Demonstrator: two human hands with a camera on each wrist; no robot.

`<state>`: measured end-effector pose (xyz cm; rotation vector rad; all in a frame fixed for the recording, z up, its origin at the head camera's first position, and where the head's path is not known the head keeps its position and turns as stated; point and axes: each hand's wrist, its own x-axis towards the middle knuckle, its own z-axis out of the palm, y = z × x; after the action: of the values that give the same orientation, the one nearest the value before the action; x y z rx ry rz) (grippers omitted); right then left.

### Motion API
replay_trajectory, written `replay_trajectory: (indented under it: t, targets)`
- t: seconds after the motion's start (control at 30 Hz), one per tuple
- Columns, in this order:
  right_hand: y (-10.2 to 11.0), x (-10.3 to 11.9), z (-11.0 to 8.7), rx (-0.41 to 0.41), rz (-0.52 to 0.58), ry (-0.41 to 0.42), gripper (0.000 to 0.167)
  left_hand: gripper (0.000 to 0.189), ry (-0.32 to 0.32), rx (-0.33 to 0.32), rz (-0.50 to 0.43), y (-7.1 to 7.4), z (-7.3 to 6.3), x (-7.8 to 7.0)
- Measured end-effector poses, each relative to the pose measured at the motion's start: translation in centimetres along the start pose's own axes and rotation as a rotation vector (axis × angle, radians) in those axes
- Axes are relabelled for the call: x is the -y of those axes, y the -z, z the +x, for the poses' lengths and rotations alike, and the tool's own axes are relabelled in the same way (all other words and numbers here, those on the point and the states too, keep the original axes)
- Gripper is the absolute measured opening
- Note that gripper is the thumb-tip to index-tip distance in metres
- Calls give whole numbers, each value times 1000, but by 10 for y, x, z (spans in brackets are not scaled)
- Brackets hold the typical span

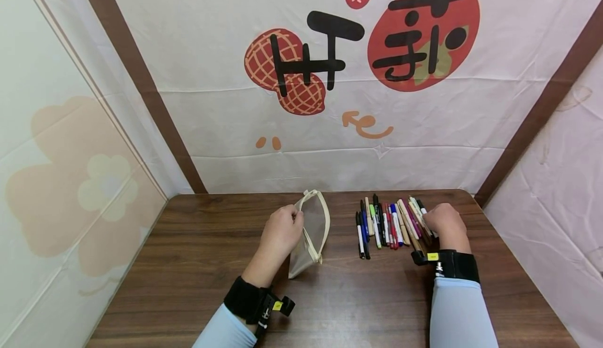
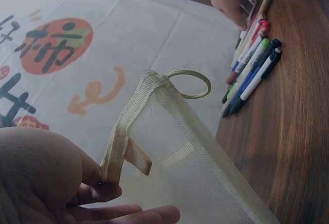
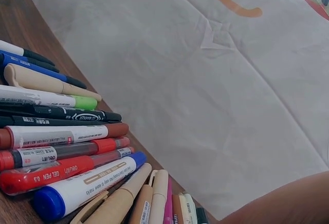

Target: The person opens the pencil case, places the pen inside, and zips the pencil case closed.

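Observation:
My left hand point(image 1: 282, 228) pinches the edge of a pale mesh zipper pouch point(image 1: 316, 220) by its opening. The pouch stands tilted on the table, its cream zip edges spread apart. In the left wrist view, thumb and finger of the left hand point(image 2: 46, 178) meet on the zip band of the pouch point(image 2: 175, 147), near a small tag. At the right end of a row of pens and markers point(image 1: 388, 225), my right hand point(image 1: 447, 223) reaches down with bent fingers. Its fingertips are hidden, so whether it grips a pen cannot be seen.
The pens lie side by side on a brown wooden table point(image 1: 188, 264), among them a blue-capped marker point(image 3: 92, 185) and a red gel pen point(image 3: 56, 175). Behind the table's back edge hangs a white printed cloth point(image 1: 226, 128); more cloth hangs at both sides.

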<state>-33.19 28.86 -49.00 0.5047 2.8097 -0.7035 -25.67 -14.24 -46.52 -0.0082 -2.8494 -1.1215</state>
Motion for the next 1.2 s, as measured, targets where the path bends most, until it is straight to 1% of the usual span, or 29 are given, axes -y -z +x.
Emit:
replay_trajectory:
  t: [0.03,0.2,0.4,0.47,0.57,0.7,0.83,1.0,1.2]
  targets:
    - [0,0,-1,-3,3,-1,35,28,0,2,1,0,0,0]
    - [0,0,-2,-7,8,-1,47,27,-5,9,-3,3,1,-2]
    - [1,2,-1,-23,12,-22,36,28,-4,7,-9,4,1,-3]
    - [2,2,-1,-27,14,-31,38,28,-3,12,-13,4,1,-3]
    - [5,2,0,-38,17,-22,40,28,-4,16,-13,4,1,-3]
    - [8,2,-1,-63,36,23,42,28,-6,11,-5,4,2,-3]
    - [9,6,-4,-106,102,69,44,29,-9,2,2,4,1,-3]
    - [10,17,-9,-142,213,89,48,29,-8,3,3,4,0,-3]
    - [10,28,-13,-83,388,137,55,28,-8,10,-5,3,0,-3]
